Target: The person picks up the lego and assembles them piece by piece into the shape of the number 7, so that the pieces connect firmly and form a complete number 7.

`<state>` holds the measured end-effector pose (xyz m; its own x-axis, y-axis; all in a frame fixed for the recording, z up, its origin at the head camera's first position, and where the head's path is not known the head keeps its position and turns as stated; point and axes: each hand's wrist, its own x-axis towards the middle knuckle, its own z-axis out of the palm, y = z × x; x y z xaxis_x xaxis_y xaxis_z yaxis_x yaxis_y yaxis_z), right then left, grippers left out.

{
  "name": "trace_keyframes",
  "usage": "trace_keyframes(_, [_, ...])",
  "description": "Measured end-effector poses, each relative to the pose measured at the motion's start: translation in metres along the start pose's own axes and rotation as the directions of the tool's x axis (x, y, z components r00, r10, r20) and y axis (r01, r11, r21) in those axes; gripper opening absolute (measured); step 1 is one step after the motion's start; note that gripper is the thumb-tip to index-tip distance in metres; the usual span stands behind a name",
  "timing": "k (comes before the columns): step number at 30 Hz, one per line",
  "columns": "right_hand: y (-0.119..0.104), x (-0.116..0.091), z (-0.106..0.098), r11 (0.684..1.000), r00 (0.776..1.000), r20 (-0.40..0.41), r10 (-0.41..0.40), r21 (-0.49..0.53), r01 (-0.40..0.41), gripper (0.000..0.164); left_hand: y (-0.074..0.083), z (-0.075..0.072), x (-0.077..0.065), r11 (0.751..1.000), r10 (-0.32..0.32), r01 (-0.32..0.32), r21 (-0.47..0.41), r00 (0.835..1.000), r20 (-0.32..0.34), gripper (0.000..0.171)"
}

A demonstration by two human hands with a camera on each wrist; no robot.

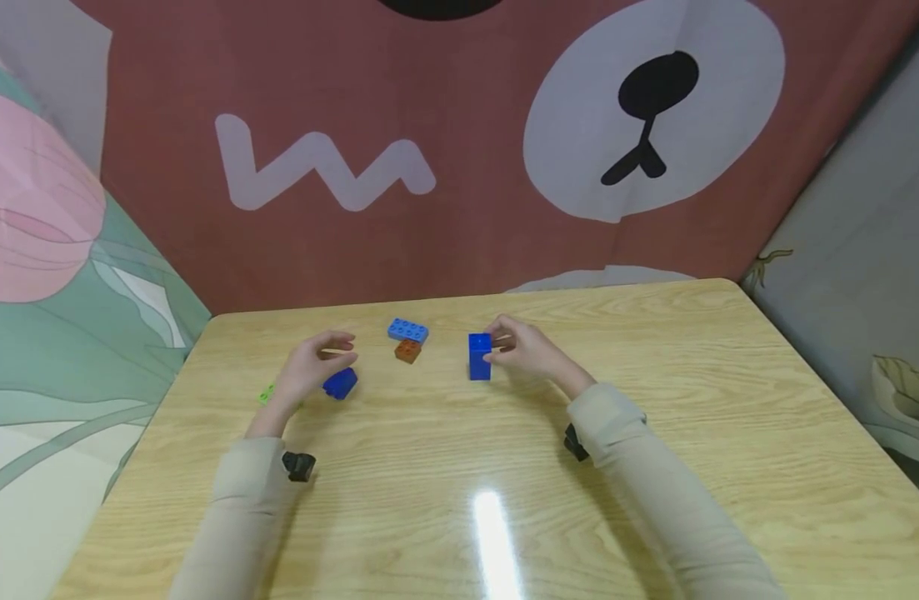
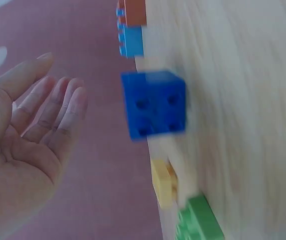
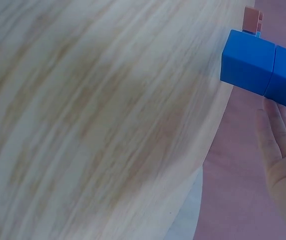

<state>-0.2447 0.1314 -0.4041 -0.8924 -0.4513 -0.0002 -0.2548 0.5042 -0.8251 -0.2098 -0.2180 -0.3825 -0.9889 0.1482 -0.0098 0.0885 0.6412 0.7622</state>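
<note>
My right hand [image 1: 530, 350] pinches the upper part of a blue two-brick stack [image 1: 479, 357] that stands upright on the table. In the right wrist view a seam runs between the two blue bricks [image 3: 248, 62], and the fingers [image 3: 278, 130] touch the upper one. My left hand [image 1: 314, 364] is raised over the left of the table with relaxed, bent fingers and nothing in it. Close by its fingertips lies a loose dark blue brick [image 1: 341, 383]. The left wrist view shows that blue brick [image 2: 155, 102] apart from the left hand [image 2: 37, 115].
A light blue brick [image 1: 408, 330] and an orange-brown brick [image 1: 407, 351] lie together at the back, between the hands. A green brick [image 1: 267, 393] sits partly behind the left wrist. Beside it, a yellow brick [image 2: 163, 182] shows. A printed curtain [image 1: 429, 250] hangs behind the table.
</note>
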Motion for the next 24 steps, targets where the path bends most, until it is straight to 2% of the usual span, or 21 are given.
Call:
trace_keyframes(5, [-0.001,0.0,0.0,1.0,1.0,-0.003,-0.005,0.004,0.005,0.037,-0.014,-0.01,-0.005,0.997,-0.058,0.058,0.049,0.998,-0.017,0.045])
trace_keyframes(8, [-0.001,0.0,0.0,1.0,1.0,-0.001,-0.007,0.011,0.007,0.036,-0.022,-0.015,-0.006,0.996,-0.083,0.083,0.043,0.996,0.017,0.048])
trace_keyframes(12, [0.0,0.001,0.0,1.0,1.0,0.001,-0.006,0.016,0.006,0.036,-0.031,-0.018,-0.007,0.99,-0.129,0.123,0.072,0.987,0.097,0.059])
trace_keyframes(18, [-0.001,0.0,0.001,1.0,1.0,0.001,-0.007,0.018,0.007,0.036,-0.038,-0.015,-0.005,0.979,-0.178,0.155,0.13,0.967,0.182,0.071])
trace_keyframes(24, [-0.002,-0.001,0.0,1.0,1.0,0.001,-0.007,0.022,0.007,0.036,-0.042,-0.008,-0.001,0.973,-0.204,0.175,0.15,0.957,0.206,0.067])
